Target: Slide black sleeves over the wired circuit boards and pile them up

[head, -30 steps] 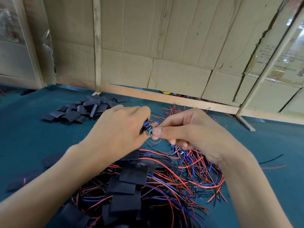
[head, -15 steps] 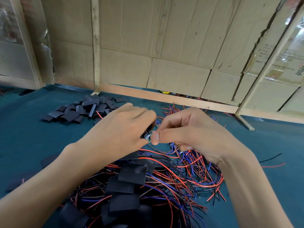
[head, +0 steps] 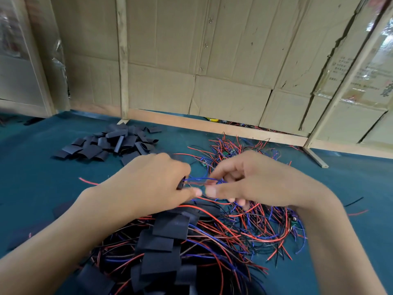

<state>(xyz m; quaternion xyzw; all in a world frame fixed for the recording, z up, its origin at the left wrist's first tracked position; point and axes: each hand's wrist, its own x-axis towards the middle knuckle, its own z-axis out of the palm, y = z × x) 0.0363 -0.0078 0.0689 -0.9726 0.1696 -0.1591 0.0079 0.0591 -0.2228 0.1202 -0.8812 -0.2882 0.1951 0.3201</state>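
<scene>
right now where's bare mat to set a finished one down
Bare teal mat lies left of the left hand, below the loose sleeve pile. More lies far right past the right hand, with only stray wires. Centre and near edge are crowded: wire tangle and sleeved boards.

My left hand (head: 146, 184) and right hand (head: 251, 179) met over the table (head: 32, 177), wires (head: 202, 180) stretched between them. Pile of empty sleeves (head: 106, 144) lay far left. Sleeved boards (head: 163, 248) lay heaped nearest me, loose wired boards (head: 251, 226) right of them. Cardboard wall (head: 212, 60) stood behind everything.
</scene>
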